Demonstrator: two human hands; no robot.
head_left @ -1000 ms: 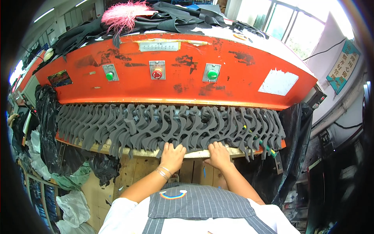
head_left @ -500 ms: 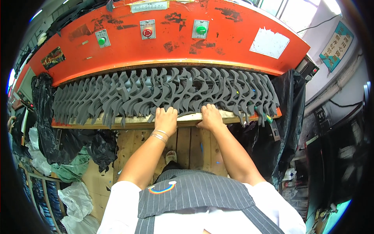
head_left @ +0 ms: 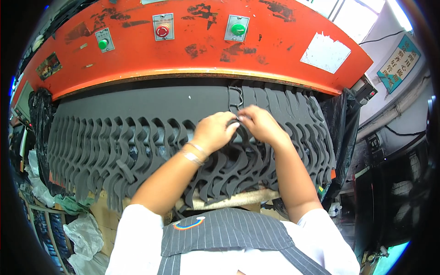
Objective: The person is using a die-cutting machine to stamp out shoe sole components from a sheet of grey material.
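Note:
A wide dark grey foam sheet (head_left: 137, 103) lies across the machine bed, its near part cut through with rows of wavy openings. A slim wavy-edged metal frame, like a cutting die (head_left: 236, 97), rests on the foam just beyond my hands. My left hand (head_left: 214, 132) and my right hand (head_left: 262, 123) meet over the cut part, right of the middle. Both have curled fingers closed on a small dark grey foam piece (head_left: 234, 123) between them, partly hidden by the fingers. A loose foam strip (head_left: 124, 170) lies on the cut foam left of my left forearm.
A red machine panel (head_left: 201, 57) rises behind the foam, with a red button (head_left: 162, 30) and green buttons (head_left: 238, 29). Black plastic sheeting (head_left: 350, 123) hangs at the right end. White plastic bags (head_left: 85, 236) lie on the floor at left.
The foam has come toward me, and its uncut far part and the metal frame now show. My hands have left the near edge and come together farther in over the foam.

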